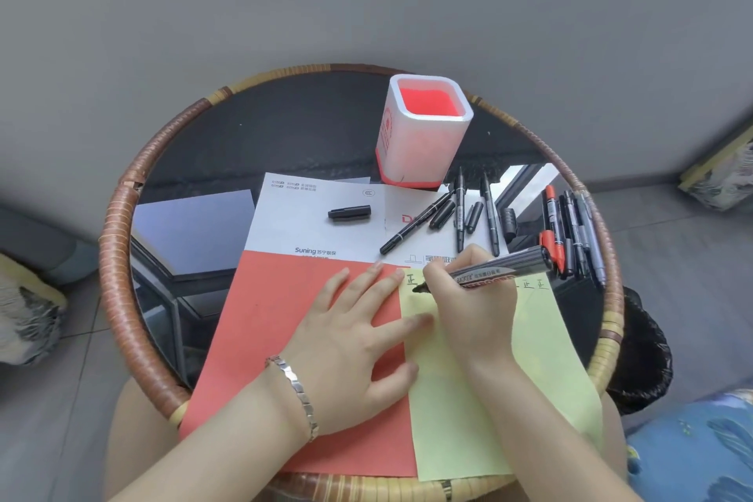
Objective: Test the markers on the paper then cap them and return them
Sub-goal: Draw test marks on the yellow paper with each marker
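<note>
One marker in test now: thick black marker [501,271] pinched in curled fingers of right hand [468,306], tip on yellow paper [489,399] just left of fingertips. Left hand [358,338] flat, fingers straight, pressing red sheet [285,338] and paper edge. Next, probably: lift tip, fetch loose cap [349,213] well beyond left fingertips, press on. Beyond right knuckles, scattered thin markers [460,208] and caps; holder [407,151] farther behind. Crowded pile, so risk of wrong cap.

Soft, even daylight, shadows faint. Bright window glare on the glass tabletop [195,232]. Wide-angle bending smears the frame's edges.
</note>
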